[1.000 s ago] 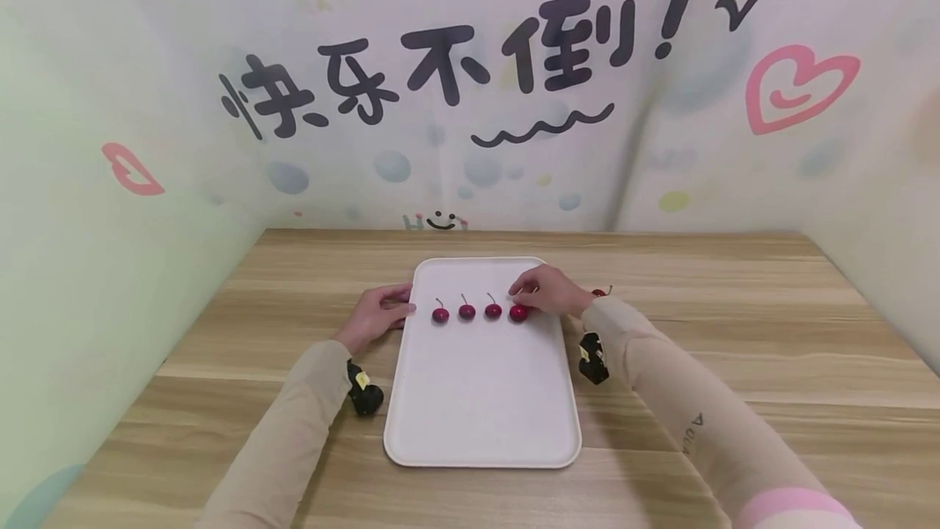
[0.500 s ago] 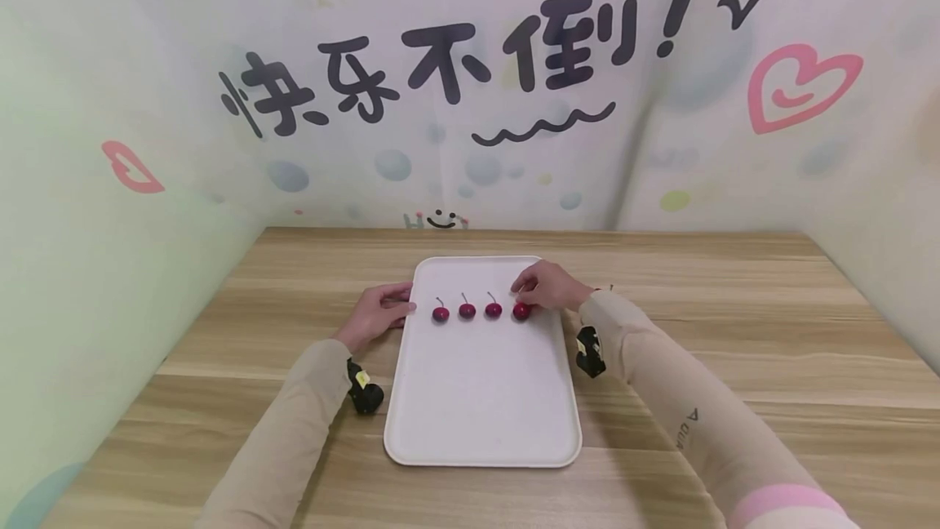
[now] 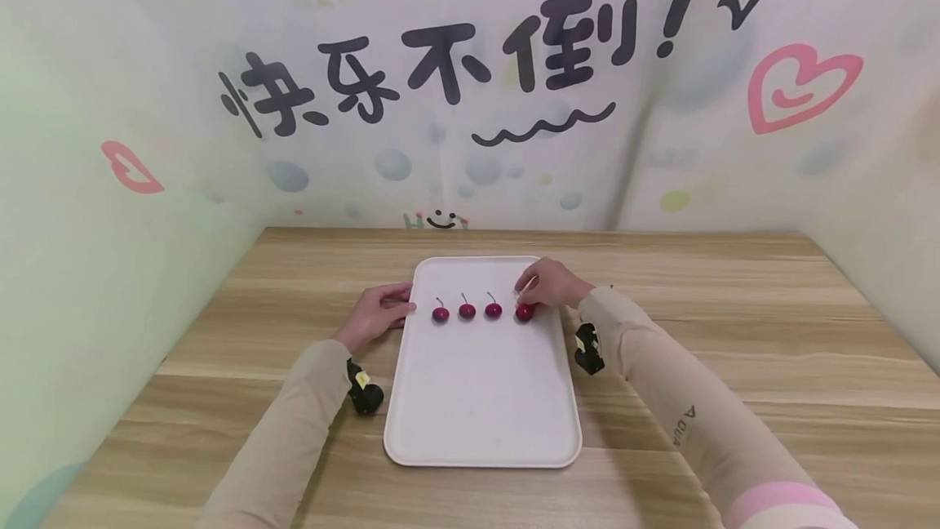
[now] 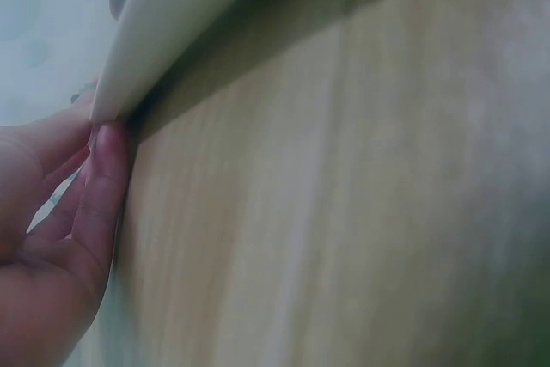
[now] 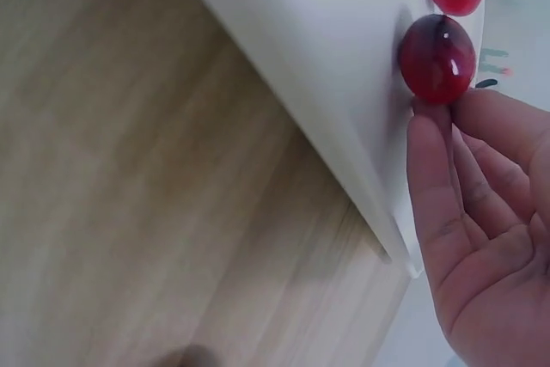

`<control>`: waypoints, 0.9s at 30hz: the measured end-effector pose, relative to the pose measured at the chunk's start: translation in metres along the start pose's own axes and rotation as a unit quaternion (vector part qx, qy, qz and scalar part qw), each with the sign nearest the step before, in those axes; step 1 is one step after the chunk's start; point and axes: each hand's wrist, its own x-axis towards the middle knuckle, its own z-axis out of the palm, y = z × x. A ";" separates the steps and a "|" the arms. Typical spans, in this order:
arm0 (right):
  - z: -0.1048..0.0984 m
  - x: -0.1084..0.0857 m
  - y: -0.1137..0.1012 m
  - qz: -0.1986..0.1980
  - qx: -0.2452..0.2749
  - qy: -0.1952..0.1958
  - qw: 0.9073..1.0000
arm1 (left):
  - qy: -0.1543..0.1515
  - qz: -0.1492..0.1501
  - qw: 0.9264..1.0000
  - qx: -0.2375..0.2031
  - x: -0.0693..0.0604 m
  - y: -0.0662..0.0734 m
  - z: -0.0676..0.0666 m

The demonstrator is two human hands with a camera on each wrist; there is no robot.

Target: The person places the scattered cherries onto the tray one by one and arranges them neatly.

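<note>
Across the upper part of a white tray (image 3: 477,398) several dark red cherries lie in a row, most with stems pointing away. My right hand (image 3: 552,282) pinches the rightmost cherry (image 3: 525,313) between thumb and fingertips; the right wrist view shows this cherry (image 5: 436,58) large and glossy at the fingertips. Its stem is hidden by the fingers. At the tray's left edge, my left hand (image 3: 372,317) holds the rim, thumb over it and fingers below. In the left wrist view the tray rim (image 4: 163,32) sits between thumb and fingers.
The tray rests on a wooden table (image 3: 705,333) backed by a printed white wall sheet (image 3: 352,178). Beyond my right sleeve (image 3: 661,374) a small stem tip shows; whatever it belongs to is hidden.
My right hand has shifted slightly right along the tray, and the rightmost cherry has moved right with it, widening its gap from the neighbouring cherry. The left hand has stayed put.
</note>
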 end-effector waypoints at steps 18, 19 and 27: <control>0.005 0.003 0.002 -0.015 -0.016 0.023 1.000 | -0.004 -0.003 1.000 0.002 0.001 -0.001 -0.001; 0.006 0.003 0.002 -0.015 -0.015 0.024 0.999 | -0.003 -0.003 1.000 0.003 0.001 -0.002 -0.001; 0.008 0.004 0.000 -0.005 -0.009 0.026 1.000 | -0.002 0.002 1.000 0.009 0.001 -0.002 -0.001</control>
